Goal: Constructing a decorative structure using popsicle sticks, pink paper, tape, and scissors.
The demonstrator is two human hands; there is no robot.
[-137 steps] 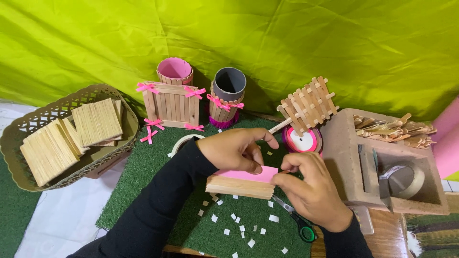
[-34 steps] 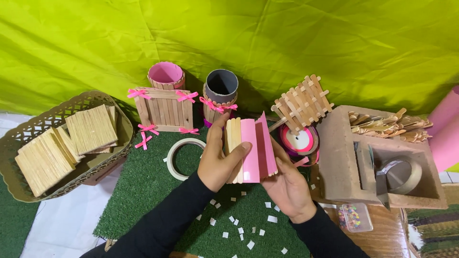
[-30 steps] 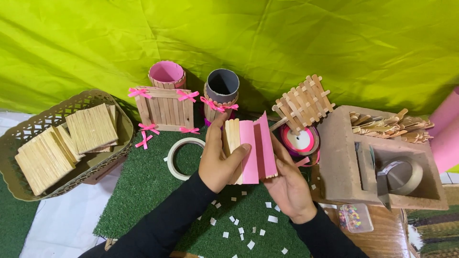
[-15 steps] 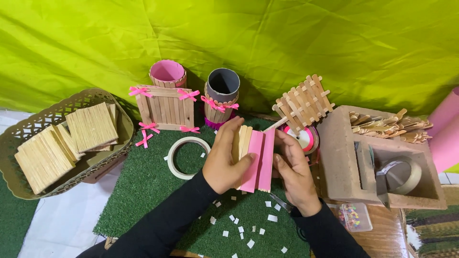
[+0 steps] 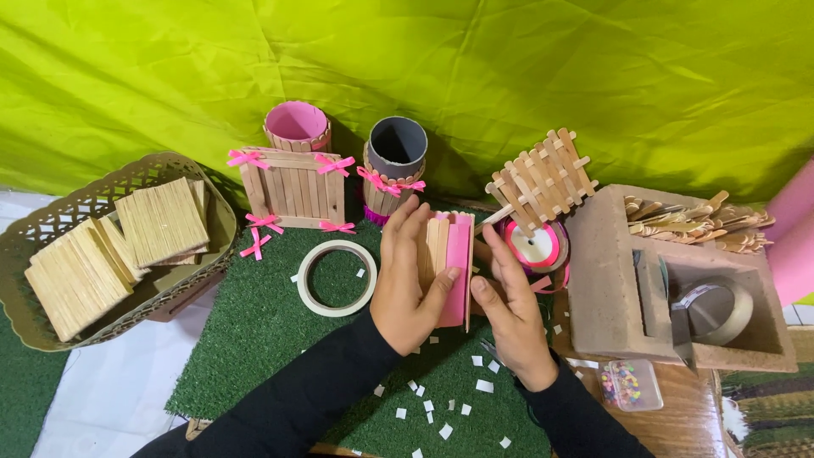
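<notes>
Left hand (image 5: 411, 284) clamped around stick panel (image 5: 447, 267), thumb across pink face, fingers behind; panel held upright above green turf mat (image 5: 254, 331), probably to expose edge for pressing. Right hand (image 5: 509, 318) flat against panel's right side, fingers together, steadying rather than gripping. Tape ring (image 5: 337, 278) just left on mat, within reach. Pink ribbon spool (image 5: 536, 246) just right. Paper scraps (image 5: 483, 386) scattered below hands. Basket (image 5: 51, 335) of spare stick panels well apart at left.
</notes>
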